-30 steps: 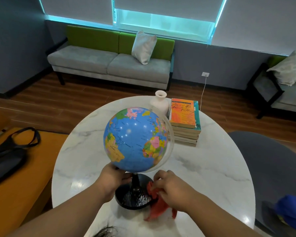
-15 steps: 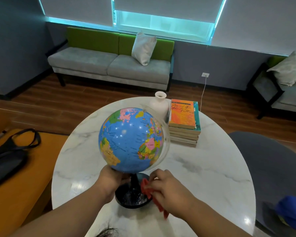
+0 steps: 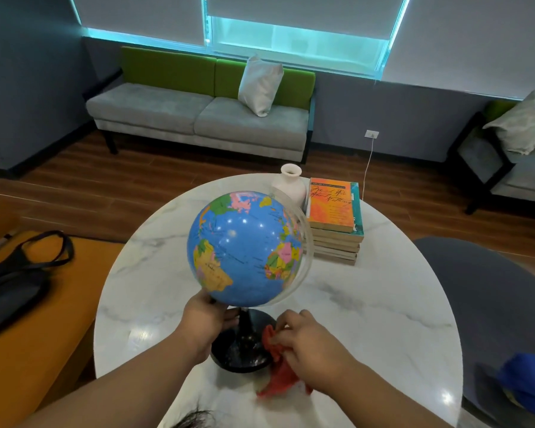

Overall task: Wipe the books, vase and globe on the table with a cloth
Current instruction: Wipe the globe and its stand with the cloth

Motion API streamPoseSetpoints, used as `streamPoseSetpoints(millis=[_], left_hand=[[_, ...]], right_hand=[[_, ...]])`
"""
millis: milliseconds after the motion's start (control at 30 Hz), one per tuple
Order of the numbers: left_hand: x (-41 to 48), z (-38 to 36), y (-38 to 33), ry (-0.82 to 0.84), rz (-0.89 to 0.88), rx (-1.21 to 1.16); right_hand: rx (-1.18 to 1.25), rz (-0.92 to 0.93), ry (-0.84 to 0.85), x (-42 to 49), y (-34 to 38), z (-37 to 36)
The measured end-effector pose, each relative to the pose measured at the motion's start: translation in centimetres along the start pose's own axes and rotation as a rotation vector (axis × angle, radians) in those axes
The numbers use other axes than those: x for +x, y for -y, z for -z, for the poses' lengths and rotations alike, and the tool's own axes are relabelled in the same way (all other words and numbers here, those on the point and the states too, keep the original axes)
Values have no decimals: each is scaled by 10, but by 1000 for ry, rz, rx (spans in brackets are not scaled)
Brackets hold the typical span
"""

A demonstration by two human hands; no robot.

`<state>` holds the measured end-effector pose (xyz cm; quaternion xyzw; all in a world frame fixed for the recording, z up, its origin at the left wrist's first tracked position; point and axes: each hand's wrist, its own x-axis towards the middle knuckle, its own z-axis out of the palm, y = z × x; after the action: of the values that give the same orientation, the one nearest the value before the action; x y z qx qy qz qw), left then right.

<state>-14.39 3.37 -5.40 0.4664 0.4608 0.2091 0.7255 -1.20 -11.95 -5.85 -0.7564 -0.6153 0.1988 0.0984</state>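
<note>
Globe (image 3: 244, 248), head view: upright on its black base (image 3: 241, 350) at the near side of the marble surface (image 3: 368, 304), left grip (image 3: 204, 322) curled under the sphere beside the stem, right grip (image 3: 309, 344) bunched round a red cloth (image 3: 278, 375) pressed to the base rim. Probably light, hollow, glossy-slick and free-spinning, so best steadied at stem or base. Vase (image 3: 291, 186) and books (image 3: 334, 223) stand together at the far edge.
</note>
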Motion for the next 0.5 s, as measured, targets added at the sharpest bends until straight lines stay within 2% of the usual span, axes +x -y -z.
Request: streamPoseSetpoints(millis=[100, 233, 300, 400, 500], left_hand=[[2, 1, 2, -37, 20, -10], [2, -5, 2, -58, -22, 22], [1, -5, 0, -41, -32, 12], [-1, -4, -3, -30, -28, 4], [-1, -5, -1, -59, -38, 3]], right_hand=[[31, -8, -92, -3, 0, 4], [3, 135, -11, -3, 18, 0], [-9, 85, -13, -4, 8, 0], [-26, 0, -93, -6, -4, 1], [-15, 85, -175, -6, 10, -1]])
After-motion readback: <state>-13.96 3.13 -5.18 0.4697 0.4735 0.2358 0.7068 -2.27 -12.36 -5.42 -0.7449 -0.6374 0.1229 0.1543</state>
